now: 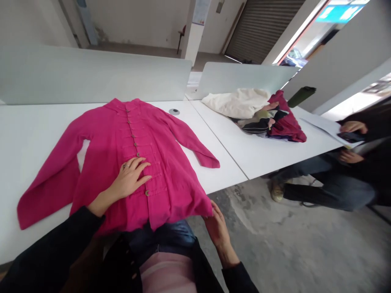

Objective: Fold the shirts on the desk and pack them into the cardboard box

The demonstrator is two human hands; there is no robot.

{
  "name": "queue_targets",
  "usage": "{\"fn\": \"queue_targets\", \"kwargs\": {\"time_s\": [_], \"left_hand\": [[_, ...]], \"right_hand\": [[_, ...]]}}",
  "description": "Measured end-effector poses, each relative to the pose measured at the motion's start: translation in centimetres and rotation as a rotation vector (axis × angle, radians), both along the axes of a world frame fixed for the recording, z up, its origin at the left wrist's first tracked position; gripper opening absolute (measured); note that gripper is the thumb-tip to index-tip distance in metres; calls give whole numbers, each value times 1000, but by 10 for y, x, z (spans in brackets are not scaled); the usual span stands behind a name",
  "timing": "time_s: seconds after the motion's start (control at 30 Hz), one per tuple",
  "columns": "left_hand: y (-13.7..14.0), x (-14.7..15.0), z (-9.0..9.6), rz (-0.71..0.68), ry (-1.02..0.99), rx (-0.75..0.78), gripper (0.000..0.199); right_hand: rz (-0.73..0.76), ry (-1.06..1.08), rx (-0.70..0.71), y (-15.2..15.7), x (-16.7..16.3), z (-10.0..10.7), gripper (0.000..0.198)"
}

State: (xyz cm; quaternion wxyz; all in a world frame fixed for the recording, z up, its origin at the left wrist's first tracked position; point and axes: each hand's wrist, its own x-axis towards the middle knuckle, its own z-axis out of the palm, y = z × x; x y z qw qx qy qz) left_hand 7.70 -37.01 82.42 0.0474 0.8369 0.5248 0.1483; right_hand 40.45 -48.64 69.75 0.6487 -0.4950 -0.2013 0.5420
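Observation:
A bright pink long-sleeved button-up shirt (106,142) lies front side up, its collar toward the divider. The sleeves are spread to both sides, and the hem hangs over the near table edge toward my lap. My left hand (130,179) rests on the shirt front beside the button row, fingers stretched out. At the lower right corner of the hem, my right hand (217,226) has its fingers closed at the fabric edge; its thumb is partly hidden.
On the white table (220,148), a pile of clothes holds a white garment (238,101) and a dark red one (287,122). A frosted divider (100,77) runs behind. At right sits another person (336,175), hands near a dark object and papers (324,127).

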Motion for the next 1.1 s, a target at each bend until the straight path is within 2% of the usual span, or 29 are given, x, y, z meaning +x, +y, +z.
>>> {"fn": "queue_targets", "kwargs": {"time_s": [0.1,0.23,0.3,0.4,0.5,0.57,0.67,0.73,0.83,0.97,1.1], "left_hand": [[-2,1,1,0,7,-1,49],[-3,1,3,-10,16,12,49],[-4,0,3,-12,20,21,48],[-5,0,5,-11,17,21,47],[-5,1,6,-7,20,22,47],[-6,1,7,-2,23,21,47],[-7,2,8,5,19,21,46],[-7,1,8,7,15,20,45],[-5,0,6,-9,5,21,45],[-4,-1,5,-19,9,37,45],[-4,-1,6,-26,28,43,48]], "right_hand": [[24,-104,-4,-16,20,6,37],[-28,-86,9,-38,49,2,41],[46,-163,-11,-41,59,-4,41],[180,-266,-47,-32,60,-10,38],[174,-168,-32,-11,48,-9,52],[175,-147,-26,4,38,-3,57],[207,-300,-25,18,25,10,51],[193,-386,-5,22,19,20,48],[175,-381,-5,23,14,28,46],[239,-322,-35,23,20,26,40],[180,-374,-40,22,43,25,42]]}}
